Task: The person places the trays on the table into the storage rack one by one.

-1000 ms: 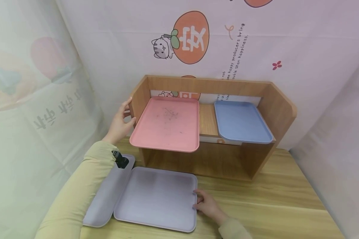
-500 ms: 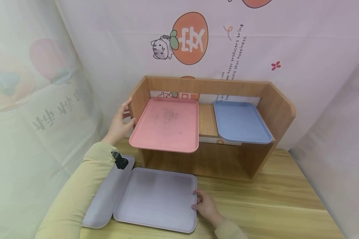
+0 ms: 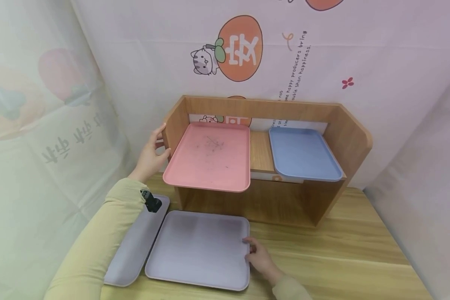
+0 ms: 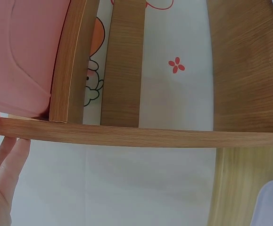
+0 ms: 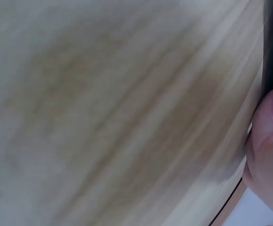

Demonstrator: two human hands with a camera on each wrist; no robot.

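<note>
My left hand (image 3: 150, 156) grips the left side panel of a two-tier wooden shelf (image 3: 262, 152). In the left wrist view, the fingers (image 4: 9, 162) lie against the panel's outer face, with the thumb on the other side. A pink tray (image 3: 210, 156) lies on the upper board at the left, its front overhanging. At the right of that board lies a blue tray (image 3: 305, 153). My right hand (image 3: 261, 258) pinches the right rim of a pale purple tray (image 3: 198, 250) on the table. Part of this grip shows at the edge of the right wrist view.
A long narrow purple tray (image 3: 133, 250) lies left of the square one, partly hidden by the left sleeve (image 3: 93, 237). A black device (image 3: 151, 202) sits at that sleeve's cuff. The wooden table (image 3: 341, 250) extends to the right. Printed cloth (image 3: 153, 71) hangs behind and at both sides.
The square purple tray has shifted slightly right with my right hand, widening the gap to the narrow tray. My left hand keeps its place on the shelf panel.
</note>
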